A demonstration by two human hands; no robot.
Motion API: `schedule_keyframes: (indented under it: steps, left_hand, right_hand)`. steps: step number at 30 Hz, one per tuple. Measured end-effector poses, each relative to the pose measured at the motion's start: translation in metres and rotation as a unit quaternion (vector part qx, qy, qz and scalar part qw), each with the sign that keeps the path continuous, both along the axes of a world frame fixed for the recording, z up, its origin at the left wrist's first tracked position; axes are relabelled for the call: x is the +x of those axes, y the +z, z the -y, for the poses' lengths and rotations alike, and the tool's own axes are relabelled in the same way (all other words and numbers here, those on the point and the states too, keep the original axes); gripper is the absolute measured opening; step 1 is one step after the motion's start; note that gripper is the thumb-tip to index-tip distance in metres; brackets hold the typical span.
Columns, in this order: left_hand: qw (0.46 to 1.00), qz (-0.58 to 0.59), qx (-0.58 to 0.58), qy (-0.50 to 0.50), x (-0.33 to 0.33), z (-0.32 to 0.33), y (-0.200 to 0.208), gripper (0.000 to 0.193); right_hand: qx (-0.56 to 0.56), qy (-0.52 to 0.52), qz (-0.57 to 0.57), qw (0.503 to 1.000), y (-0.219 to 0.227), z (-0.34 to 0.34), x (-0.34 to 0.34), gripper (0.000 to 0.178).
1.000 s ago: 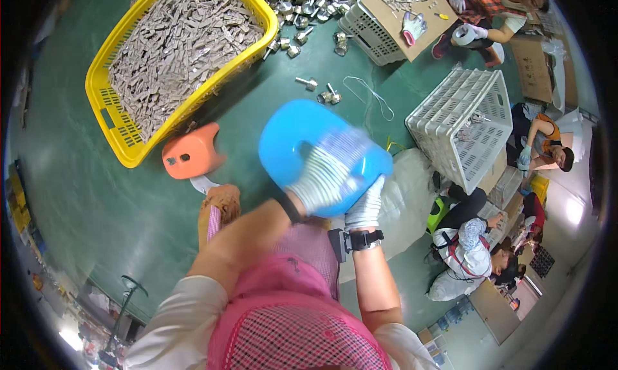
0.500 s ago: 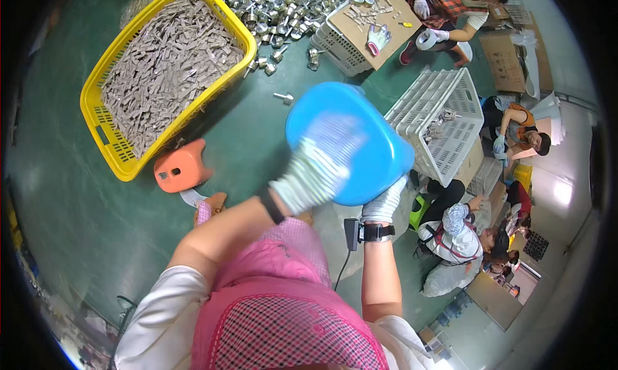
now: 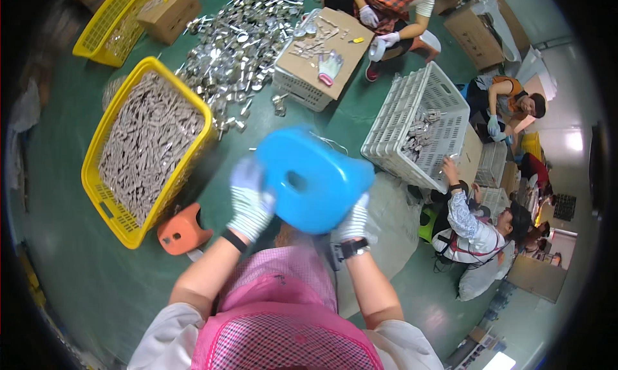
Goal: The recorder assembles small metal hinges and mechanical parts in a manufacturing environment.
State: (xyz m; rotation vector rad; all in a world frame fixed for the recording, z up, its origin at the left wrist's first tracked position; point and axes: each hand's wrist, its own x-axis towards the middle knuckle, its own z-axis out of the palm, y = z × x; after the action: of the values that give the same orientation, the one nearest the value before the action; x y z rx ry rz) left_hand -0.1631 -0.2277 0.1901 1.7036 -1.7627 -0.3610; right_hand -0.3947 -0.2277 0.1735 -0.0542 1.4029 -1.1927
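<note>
At the bottom of the frame, a pink checked apron (image 3: 293,331) is covering the person's lap. Just above it, both gloved hands are meeting a blue stool (image 3: 331,186), which is hanging in the middle of the frame with its top and oval hole facing the camera. The right hand (image 3: 353,219) is clamping the stool's lower right edge, its fingers partly passing out of sight behind it. The left hand (image 3: 251,199) is touching or nearly touching the left edge; it is showing blurred, so I cannot tell whether its fingers are closing on the stool.

To the left, an orange stool (image 3: 183,230) is resting on the floor, just beside a yellow basket (image 3: 125,236) that is holding many flat grayish pieces. Right of centre, a clear plastic sheet (image 3: 396,225) is spreading below a white crate (image 3: 386,122), which is holding similar pieces. A co-worker in a patterned sleeve (image 3: 462,209) is reaching to that crate's edge.

Farther up, a heap of shiny metal parts (image 3: 241,45) is covering the floor. Beside it, a cardboard sheet (image 3: 351,56) is bearing a loose glove (image 3: 330,67). In the upper left, a cardboard box (image 3: 170,17) is standing against another yellow basket (image 3: 96,45).
</note>
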Motion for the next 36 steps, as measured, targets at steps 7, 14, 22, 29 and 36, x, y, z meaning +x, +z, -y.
schedule_keyframes:
  steps: [7, 14, 22, 29, 36]
  left_hand:
    - [0.958, 0.05, 0.133, -0.248, -0.063, 0.052, 0.02, 0.058]
    - [0.922, -0.018, 0.36, 0.142, 0.08, 0.118, -0.125, 0.051]
    - [0.939, -0.114, 0.323, -0.03, 0.109, 0.153, -0.174, 0.038]
    - [0.917, -0.055, 0.395, 0.011, 0.119, 0.119, -0.196, 0.034]
    - [0.888, 0.033, 0.457, -0.042, 0.112, 0.096, -0.184, 0.047]
  right_hand:
    - [-0.012, 0.028, 0.187, 0.982, -0.012, 0.04, -0.03, 0.074]
    - [0.083, 0.018, -0.055, 0.995, -0.042, 0.097, -0.058, 0.069]
    - [0.171, 0.505, -0.6, 0.597, -0.236, 0.087, -0.003, 0.043]
    - [0.389, 0.452, -0.232, 0.768, -0.412, 0.007, 0.007, 0.056]
    - [0.325, 0.533, -0.283, 0.728, -0.351, 0.0, 0.009, 0.048]
